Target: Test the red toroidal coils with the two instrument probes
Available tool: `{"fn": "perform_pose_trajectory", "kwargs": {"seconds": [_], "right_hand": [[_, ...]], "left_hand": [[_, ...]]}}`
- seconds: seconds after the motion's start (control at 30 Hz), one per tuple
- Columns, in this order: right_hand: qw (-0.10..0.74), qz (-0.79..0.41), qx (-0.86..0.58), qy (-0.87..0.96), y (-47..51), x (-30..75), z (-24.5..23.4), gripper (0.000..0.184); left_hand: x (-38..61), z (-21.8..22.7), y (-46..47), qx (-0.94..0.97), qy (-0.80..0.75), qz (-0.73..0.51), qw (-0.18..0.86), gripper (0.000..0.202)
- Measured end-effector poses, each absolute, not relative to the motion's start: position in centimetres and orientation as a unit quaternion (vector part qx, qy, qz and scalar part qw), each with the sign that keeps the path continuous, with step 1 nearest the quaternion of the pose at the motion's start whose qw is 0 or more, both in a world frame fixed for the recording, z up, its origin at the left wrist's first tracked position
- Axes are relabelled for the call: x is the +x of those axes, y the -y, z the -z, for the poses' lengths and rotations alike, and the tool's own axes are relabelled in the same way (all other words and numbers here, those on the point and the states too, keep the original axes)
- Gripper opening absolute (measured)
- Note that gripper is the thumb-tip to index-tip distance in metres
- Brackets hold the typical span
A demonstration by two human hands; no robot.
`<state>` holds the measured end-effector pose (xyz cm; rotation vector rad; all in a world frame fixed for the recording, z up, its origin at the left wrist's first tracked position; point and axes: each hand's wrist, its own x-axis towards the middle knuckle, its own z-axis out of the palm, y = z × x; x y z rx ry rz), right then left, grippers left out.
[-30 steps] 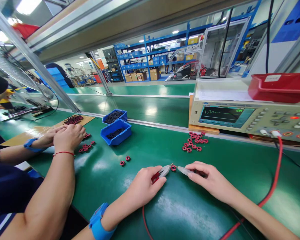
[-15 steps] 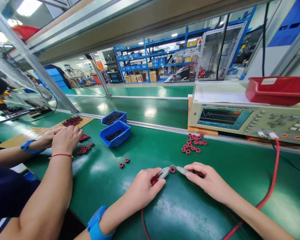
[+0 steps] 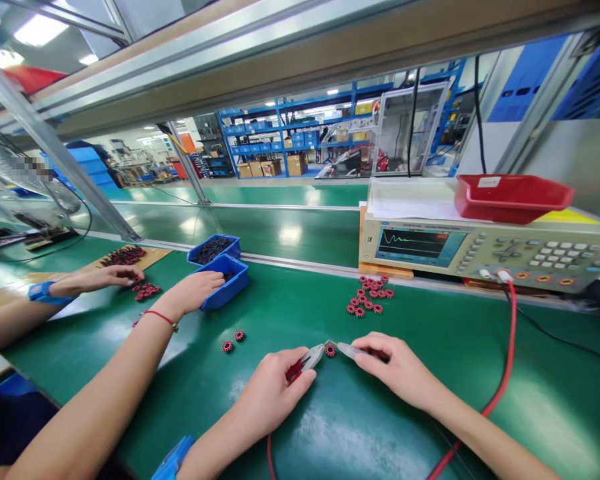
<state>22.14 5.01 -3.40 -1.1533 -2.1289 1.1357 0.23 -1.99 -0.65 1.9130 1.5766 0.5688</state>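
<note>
My left hand (image 3: 274, 390) is closed around a red-handled test clip (image 3: 312, 360) with flat metal jaws and a red lead trailing down. In my right hand (image 3: 397, 367) is a second metal test clip (image 3: 349, 351), its handle mostly covered by my fingers. Between the two clip tips sits a small ring-shaped stator (image 3: 331, 350) with red windings and a dark centre. Thin wire ends rise from it toward both jaws; the exact grip is too small to tell. Two similar stators (image 3: 228, 347) lie to the left, and a loose group of several stators (image 3: 364, 298) lies farther back.
A tester (image 3: 420, 243) shows a decaying waveform at the back right, with a red bin (image 3: 513, 198) on top. A thick red cable (image 3: 505, 373) runs beside my right arm. At left, a co-worker's hand (image 3: 200, 291) reaches into a blue bin (image 3: 236, 283).
The co-worker's right hand has moved from the left pile into the blue bin. The view has shifted slightly right. My hands keep both clips at the same stator.
</note>
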Motion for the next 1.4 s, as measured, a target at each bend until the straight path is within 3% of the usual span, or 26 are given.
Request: {"fn": "perform_pose_trajectory", "kwargs": {"seconds": [0.73,1.4], "right_hand": [[0.245,-0.422,-0.408,0.771,-4.96,22.19,3.47,0.025],[0.247,-0.357,-0.416,0.799,-4.53,22.02,3.08,0.020]], "left_hand": [[0.28,0.75,2.02,0.714,-0.596,-0.219,0.295,0.017],[0.34,0.52,1.88,0.711,-0.596,-0.220,0.301,0.017]]}}
